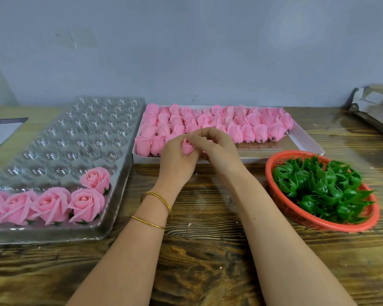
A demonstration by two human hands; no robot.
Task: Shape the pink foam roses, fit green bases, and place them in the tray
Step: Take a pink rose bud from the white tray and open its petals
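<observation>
Between the two hands, just above the near edge of the box (274,159), sits one pink bud (188,147). Left hand (177,161) cups it, fingers curled round its lower part; right hand (220,149) comes over the top, with thumb and forefinger pinched on the outer petals. Neither hand has a finger free. No green shows under the bud, though the palm hides its bottom. Judged step: shaping, base not yet fitted. Behind the hands, the box holds rows of unshaped buds (210,122), tightly packed, with a bare strip along its near right side, so only a small share looks used. Right of the box, a red basket (332,227) is heaped with green bases (318,188), well stocked. Left of the box lies the clear tray (80,138). Finished roses (51,204) fill its near row as far as the frame shows, green showing beneath several, and one more starts the second row. All the other cups are bare. Judgement: early in the batch, with five roses visibly done, one in hand, and most of the tray and box to go. Two gold bangles (164,202) are on the left wrist. Everything rests on a wooden table (208,272).
</observation>
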